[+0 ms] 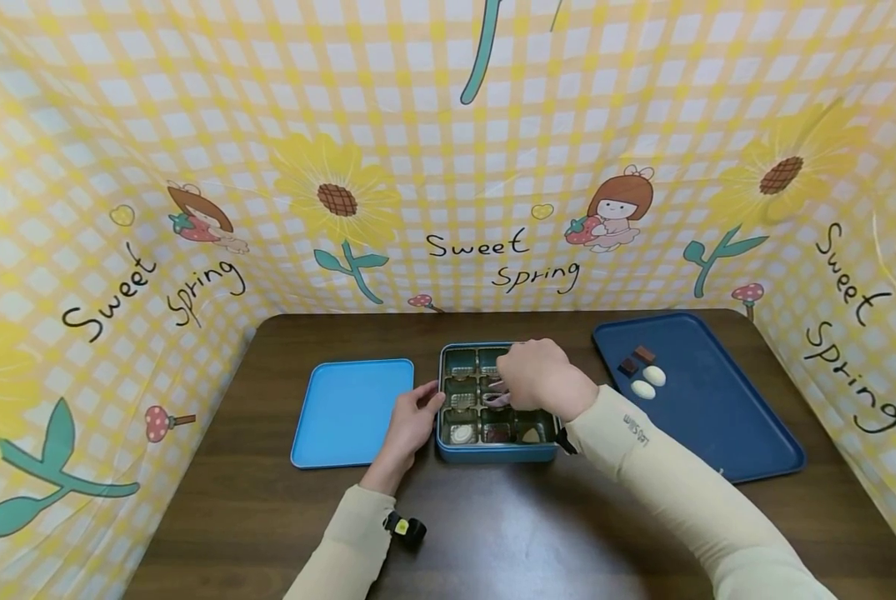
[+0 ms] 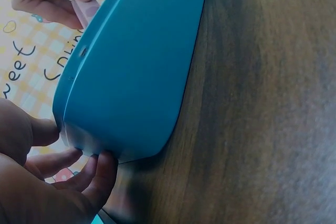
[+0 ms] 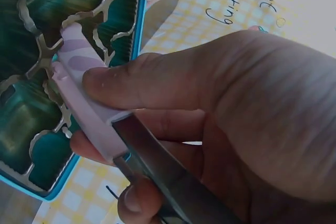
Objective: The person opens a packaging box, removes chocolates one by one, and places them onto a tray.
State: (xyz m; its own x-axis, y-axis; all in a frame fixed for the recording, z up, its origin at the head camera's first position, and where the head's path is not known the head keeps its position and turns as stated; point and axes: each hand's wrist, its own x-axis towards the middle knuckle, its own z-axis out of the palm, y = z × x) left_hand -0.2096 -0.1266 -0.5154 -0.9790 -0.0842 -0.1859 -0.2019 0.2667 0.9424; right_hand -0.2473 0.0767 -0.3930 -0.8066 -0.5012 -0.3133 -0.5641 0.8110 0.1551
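Note:
A blue box (image 1: 496, 453) with a gold divided insert (image 1: 463, 400) stands in the middle of the table. My right hand (image 1: 541, 379) holds tongs (image 3: 157, 161) with dark metal handles and pale pink tips (image 3: 81, 56), pinched between thumb and fingers. Those tips reach down over the middle compartments; I cannot tell whether anything is between them. The fingers and thumb of my left hand (image 1: 413, 417) rest against the box's left wall. In the front row lie a white piece (image 1: 463, 433), a dark reddish piece (image 1: 497, 433) and a beige piece (image 1: 530, 435).
To the right, a dark blue tray (image 1: 703, 408) bears two brown chocolates (image 1: 628, 365) and two white egg-shaped pieces (image 1: 643, 389). A light blue lid (image 1: 353, 412) lies flat left of the box. Behind the table (image 1: 463, 533) hangs a yellow checked cloth (image 1: 448, 167).

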